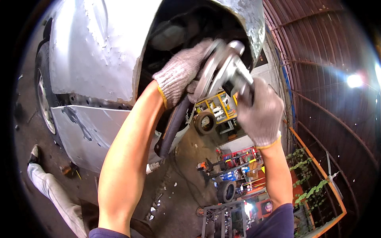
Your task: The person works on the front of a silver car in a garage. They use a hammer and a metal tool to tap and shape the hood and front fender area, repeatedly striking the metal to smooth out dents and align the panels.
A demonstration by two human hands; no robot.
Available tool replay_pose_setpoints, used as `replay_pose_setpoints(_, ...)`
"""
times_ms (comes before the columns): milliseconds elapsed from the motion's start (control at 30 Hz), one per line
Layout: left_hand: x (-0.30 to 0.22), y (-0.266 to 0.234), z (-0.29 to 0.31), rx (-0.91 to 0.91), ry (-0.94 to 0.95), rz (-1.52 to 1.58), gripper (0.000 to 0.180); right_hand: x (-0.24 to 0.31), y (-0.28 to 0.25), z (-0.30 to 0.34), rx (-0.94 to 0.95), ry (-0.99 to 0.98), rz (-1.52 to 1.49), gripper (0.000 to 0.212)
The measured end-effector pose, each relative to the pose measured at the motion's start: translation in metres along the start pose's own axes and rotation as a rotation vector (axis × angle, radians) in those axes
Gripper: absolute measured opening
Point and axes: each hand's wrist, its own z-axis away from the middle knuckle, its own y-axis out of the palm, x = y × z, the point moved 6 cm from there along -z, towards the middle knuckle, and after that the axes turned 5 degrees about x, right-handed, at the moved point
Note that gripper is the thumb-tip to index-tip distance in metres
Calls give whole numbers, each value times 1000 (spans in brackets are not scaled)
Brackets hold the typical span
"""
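Note:
My two hands wear knitted grey gloves with yellow cuffs. At the dark opening (170,39) in a vehicle's silver body, my left hand (180,73) is closed; what it grips is hidden. My right hand (262,113) wraps around the dark handle end of a silver metal tool (228,71), smeared by motion, so its exact kind is unclear. The blurred metal lies between both hands, against or close to my left fingers. Below my left hand a dark bar (174,127) slants downward; I cannot tell whether it is held. Paint is chipped around the silver body panel (99,51).
A wheel (44,91) stands at the left, and a person's leg (55,190) shows at lower left. Loose tyres (205,123), a yellow shelf (216,107) and a cluttered rack (238,170) stand beyond. Corrugated brown sheeting (325,71) and an orange frame (317,166) are at right.

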Motion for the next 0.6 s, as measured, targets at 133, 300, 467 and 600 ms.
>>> replay_pose_setpoints(133, -3, 7, 11, 14, -104, -4, 55, -18, 13, 17, 38, 109, 12, 14)
replay_pose_setpoints(300, -4, 6, 10, 35, -117, 62, 54, -6, 1, 4, -68, -12, 36, 14)
replay_pose_setpoints(467, -8, -2, 11, -53, 17, 22, 51, 27, -1, 3, -45, -94, -113, 20)
replay_pose_setpoints(600, 2, 6, 13, -35, -110, 121, 50, 4, 11, 26, 9, 57, -256, 32)
